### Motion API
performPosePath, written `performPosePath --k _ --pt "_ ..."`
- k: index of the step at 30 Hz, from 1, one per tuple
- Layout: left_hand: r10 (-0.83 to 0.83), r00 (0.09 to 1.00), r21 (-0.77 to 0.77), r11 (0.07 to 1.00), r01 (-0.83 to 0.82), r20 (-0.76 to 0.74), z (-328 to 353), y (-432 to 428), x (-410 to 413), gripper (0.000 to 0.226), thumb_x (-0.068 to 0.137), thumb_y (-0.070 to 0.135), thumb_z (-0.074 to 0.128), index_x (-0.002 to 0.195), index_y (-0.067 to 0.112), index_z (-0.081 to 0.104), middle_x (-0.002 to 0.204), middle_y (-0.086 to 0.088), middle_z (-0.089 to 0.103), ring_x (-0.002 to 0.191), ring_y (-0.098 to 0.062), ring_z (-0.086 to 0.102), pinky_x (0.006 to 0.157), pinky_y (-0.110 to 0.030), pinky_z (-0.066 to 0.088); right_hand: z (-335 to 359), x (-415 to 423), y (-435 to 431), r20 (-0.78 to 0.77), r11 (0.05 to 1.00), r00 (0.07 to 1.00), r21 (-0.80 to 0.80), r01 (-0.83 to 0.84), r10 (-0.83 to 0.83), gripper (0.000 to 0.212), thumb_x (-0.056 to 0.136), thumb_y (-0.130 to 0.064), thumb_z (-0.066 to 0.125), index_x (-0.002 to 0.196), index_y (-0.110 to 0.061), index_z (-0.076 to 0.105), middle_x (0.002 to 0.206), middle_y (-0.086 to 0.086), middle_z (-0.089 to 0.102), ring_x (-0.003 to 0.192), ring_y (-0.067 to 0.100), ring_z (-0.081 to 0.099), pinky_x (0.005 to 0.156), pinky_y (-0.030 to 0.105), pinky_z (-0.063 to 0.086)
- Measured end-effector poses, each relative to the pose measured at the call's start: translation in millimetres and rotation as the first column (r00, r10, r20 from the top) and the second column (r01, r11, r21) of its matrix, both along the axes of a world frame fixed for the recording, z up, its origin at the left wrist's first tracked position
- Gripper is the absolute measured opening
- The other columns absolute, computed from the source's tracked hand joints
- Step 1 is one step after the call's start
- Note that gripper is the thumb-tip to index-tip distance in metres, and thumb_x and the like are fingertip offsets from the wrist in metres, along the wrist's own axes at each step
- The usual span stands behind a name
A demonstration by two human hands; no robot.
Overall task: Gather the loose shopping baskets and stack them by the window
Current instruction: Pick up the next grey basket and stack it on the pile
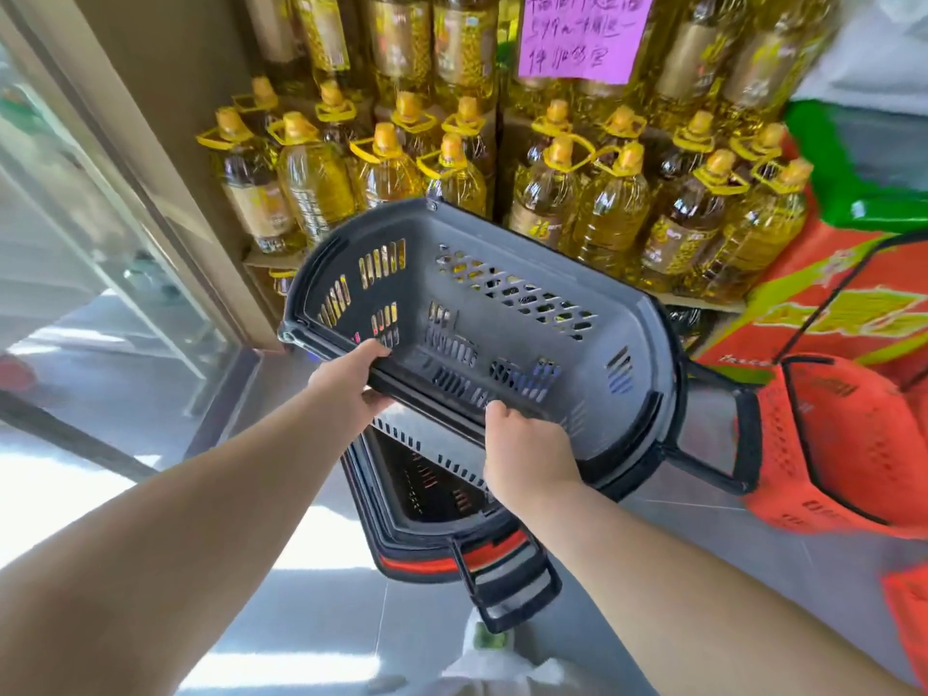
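Both hands are clamped on the near rim of a dark grey shopping basket (pixel 482 313): the left hand (pixel 351 379) grips the rim toward its left corner with the thumb lying over the top edge, and the right hand (pixel 527 449) is closed around the same rim further right, knuckles up. The basket is held off the floor, tipped so its open mouth faces the person, and its black handle (pixel 723 434) sticks out to the right.

Directly below it, a stack of baskets (pixel 432 499) sits on the grey floor (pixel 311 610), black on top with a red rim showing lower down, and a black handle (pixel 512 585) folded out toward the person. The held basket covers the far part of that stack.

Just behind stand rows of yellow cooking oil bottles (pixel 452 158), with a pink handwritten sign (pixel 582 32) hanging above them. To the right, an orange basket (pixel 843 444) sits close to the held basket's handle, in front of red and green cartons (pixel 823 303). On the left, the glass window (pixel 75 203) and its frame run down to the floor, near the stack, with bright sunlight falling across the tiles.
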State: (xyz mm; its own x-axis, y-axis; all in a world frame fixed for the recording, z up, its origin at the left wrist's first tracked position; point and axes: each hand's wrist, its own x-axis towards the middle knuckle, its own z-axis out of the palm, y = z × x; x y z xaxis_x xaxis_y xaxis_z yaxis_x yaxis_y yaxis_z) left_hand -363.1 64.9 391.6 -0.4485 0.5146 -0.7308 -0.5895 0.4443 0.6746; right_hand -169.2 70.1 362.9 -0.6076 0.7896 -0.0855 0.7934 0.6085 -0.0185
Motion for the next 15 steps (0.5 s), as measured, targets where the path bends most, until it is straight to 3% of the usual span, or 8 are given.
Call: performPosePath --k 4,10,15 --pt "0.029 0.998 -0.032 0.999 -0.027 0.064 -10 27 -35 0.017 0.084 0.013 0.067 0.094 0.009 0.053 0.084 -0.006 0.063 0.074 -0.019 0.066 0.039 -0.029 0.05 9 -28 20 0.022 1.0 1.0 -0.02 0.017 -0.016 0.026 0.079 -0.013 0.06 0.1 -0.007 0.045 0.091 0.009 0.065 0.075 0.027 0.067 0.051 0.029 0.037" --pt "-0.084 0.992 -0.015 0.996 0.086 0.094 -27 73 -85 0.014 0.08 0.013 0.069 0.084 0.011 0.055 0.077 -0.004 0.063 0.071 -0.017 0.066 0.042 -0.027 0.053 16 -77 35 0.032 0.99 0.989 -0.008 0.144 -0.144 0.026 0.079 -0.014 0.061 0.099 -0.007 0.046 0.092 0.009 0.067 0.079 0.028 0.067 0.053 0.029 0.035" --pt "-0.307 0.95 -0.012 0.951 0.308 0.054 -39 106 -119 0.012 0.084 0.017 0.063 0.075 0.013 0.055 0.069 -0.002 0.059 0.06 -0.014 0.06 0.041 -0.022 0.048 9 -125 32 0.048 0.936 0.935 0.019 0.351 -0.352 0.032 0.077 -0.006 0.057 0.107 -0.005 0.047 0.094 0.01 0.067 0.079 0.029 0.067 0.055 0.029 0.034"
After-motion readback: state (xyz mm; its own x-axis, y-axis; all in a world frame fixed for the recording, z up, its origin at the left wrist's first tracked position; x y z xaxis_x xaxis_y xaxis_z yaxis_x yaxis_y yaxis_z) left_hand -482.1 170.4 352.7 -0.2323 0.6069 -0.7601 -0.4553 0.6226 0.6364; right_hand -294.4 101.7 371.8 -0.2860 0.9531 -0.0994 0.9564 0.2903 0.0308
